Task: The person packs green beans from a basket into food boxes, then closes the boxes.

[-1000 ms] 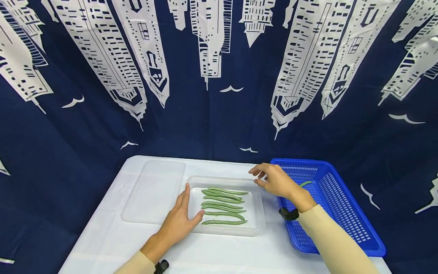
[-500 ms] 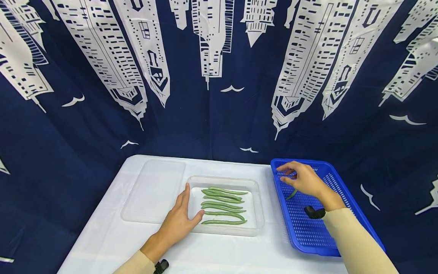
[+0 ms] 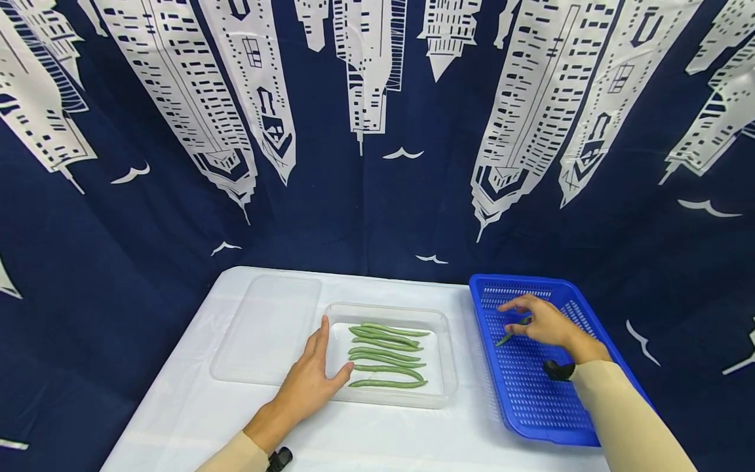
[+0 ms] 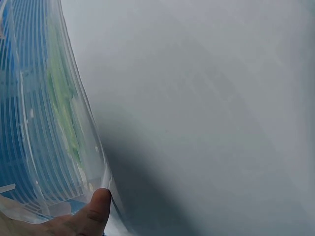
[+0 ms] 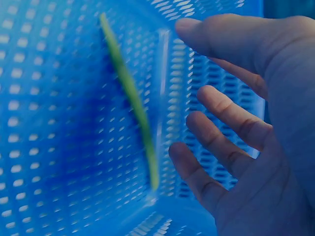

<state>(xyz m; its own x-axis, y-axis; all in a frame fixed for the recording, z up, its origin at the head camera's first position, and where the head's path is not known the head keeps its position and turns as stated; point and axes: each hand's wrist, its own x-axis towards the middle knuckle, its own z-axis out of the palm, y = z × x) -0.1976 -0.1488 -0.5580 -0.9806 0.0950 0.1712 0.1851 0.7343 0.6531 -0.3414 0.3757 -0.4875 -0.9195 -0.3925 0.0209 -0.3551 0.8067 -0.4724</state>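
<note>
Several green beans (image 3: 386, 384) lie side by side in a clear plastic container (image 3: 407, 397) at the middle of the table. My left hand (image 3: 309, 383) rests against the container's left side, fingers extended and thumb over the near rim. In the left wrist view, the thumb touches the edge of the clear wall. Above the blue basket (image 3: 542, 410), my right hand (image 3: 545, 322) hovers with fingers spread and loosely bent, holding nothing. Beneath it, a single green bean (image 5: 130, 93) lies on the basket floor; in the head view the hand partly covers it.
A flat translucent lid (image 3: 268, 328) lies on the white tablecloth (image 3: 177, 419) left of the container, its right edge close to the container. The basket's raised sides surround my right hand. A dark blue printed curtain (image 3: 330, 216) hangs behind the table.
My right hand has moved right from beside the container to over the basket, then lower toward the bean there. The left hand and the beans in the container stay in place.
</note>
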